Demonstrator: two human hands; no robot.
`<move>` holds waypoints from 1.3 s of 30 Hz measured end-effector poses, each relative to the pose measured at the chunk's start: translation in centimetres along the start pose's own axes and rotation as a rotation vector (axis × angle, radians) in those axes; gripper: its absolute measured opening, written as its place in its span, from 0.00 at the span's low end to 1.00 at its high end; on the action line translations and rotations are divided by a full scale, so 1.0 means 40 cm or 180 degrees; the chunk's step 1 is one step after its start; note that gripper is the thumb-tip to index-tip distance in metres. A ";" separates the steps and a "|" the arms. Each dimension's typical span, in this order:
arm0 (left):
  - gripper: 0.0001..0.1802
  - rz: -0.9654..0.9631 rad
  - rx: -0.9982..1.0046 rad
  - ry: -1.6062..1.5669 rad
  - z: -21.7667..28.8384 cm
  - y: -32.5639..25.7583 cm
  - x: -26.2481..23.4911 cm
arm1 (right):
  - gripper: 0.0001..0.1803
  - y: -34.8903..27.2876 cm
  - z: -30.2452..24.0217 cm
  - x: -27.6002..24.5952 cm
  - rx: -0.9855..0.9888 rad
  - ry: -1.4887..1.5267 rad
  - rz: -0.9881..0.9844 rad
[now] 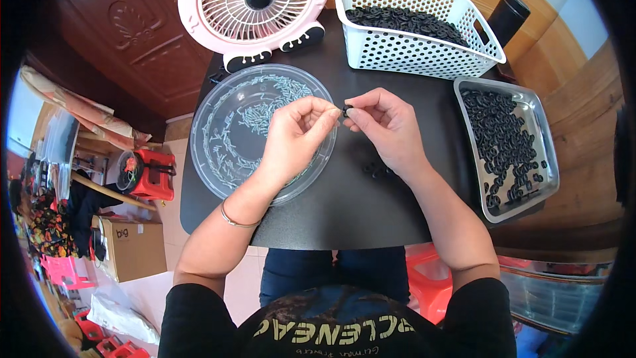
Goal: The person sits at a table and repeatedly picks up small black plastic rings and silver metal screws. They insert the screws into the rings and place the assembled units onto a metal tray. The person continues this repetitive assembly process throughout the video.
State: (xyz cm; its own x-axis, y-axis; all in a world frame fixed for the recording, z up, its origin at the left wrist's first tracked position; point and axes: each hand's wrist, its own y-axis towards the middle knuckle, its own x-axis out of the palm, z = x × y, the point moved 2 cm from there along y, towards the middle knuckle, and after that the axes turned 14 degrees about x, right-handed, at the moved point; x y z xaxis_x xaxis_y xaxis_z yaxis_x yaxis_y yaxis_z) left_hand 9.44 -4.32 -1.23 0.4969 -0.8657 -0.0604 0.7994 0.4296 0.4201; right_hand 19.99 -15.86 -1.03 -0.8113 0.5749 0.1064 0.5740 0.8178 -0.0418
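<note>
My left hand (pixel 297 134) and my right hand (pixel 385 126) meet fingertip to fingertip above the black table (pixel 358 212). Between the fingertips sits a small black ring (pixel 347 109), pinched by both hands. My left hand hovers over the right side of a round clear plastic tray (pixel 218 159) that holds several small pale green pins (pixel 255 116). A few loose black rings (pixel 376 170) lie on the table just under my right wrist. A thin bracelet circles my left wrist.
A white perforated basket (pixel 414 50) of black rings stands at the back right. A steel tray (pixel 533 129) with several black rings sits at the right. A pink desk fan (pixel 252 3) stands at the back. A dark cylinder (pixel 509 16) is behind the basket. Boxes and red stools crowd the floor on the left.
</note>
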 end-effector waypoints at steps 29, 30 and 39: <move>0.04 0.0124 0.0507 0.0894 0.014 0.000 0.004 | 0.06 0.003 0.013 0.004 0.0184 0.0368 -0.0141; 0.04 0.0096 0.0461 0.0777 0.011 0.000 0.004 | 0.06 0.002 0.013 0.005 0.0181 0.0358 -0.0135; 0.03 -0.0078 0.0265 0.0373 0.012 0.002 -0.002 | 0.07 0.003 0.016 0.003 0.0102 0.0083 -0.0068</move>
State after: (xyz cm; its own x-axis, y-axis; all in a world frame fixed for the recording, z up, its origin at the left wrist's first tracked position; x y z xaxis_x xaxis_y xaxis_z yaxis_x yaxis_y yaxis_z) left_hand 9.31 -4.36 -0.75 0.5175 -0.8376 -0.1749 0.7834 0.3815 0.4906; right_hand 19.90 -15.66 -1.68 -0.8198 0.5568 0.1334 0.5525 0.8305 -0.0709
